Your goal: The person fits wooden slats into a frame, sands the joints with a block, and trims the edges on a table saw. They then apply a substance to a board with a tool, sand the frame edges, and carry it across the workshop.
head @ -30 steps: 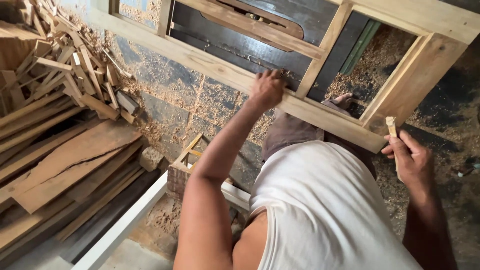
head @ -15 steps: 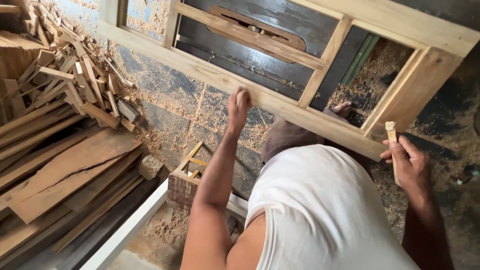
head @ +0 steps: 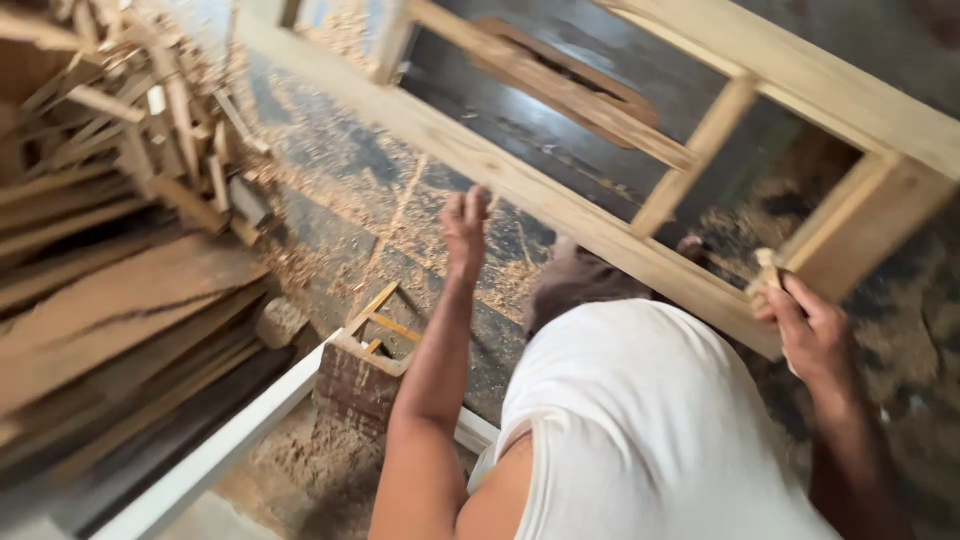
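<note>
Wooden frame [head: 600,235]: a pale, unfinished window-type frame with cross rails, lying tilted across the upper part of the view, above a floor [head: 400,250] strewn with sawdust. Its near long rail runs from upper left to lower right.

Left hand [head: 466,222]: raised just below the near rail, fingers loosely spread and open, holding nothing. Whether the fingertips touch the wood cannot be told; the picture is blurred.

Right hand [head: 815,335]: closed around a small wooden peg [head: 768,270], held right at the lower right corner joint of the frame.

Judgement: the step in hand appears to be work at that corner joint. To do it well, the free hand should bear flat on the rail to steady the frame, and the peg should be kept in line with the joint rather than canted.

Surroundings: a heap of offcuts and planks [head: 120,230] at left, a small brick-patterned box [head: 360,385] below the left forearm, a white bar [head: 210,460] beside it.
</note>
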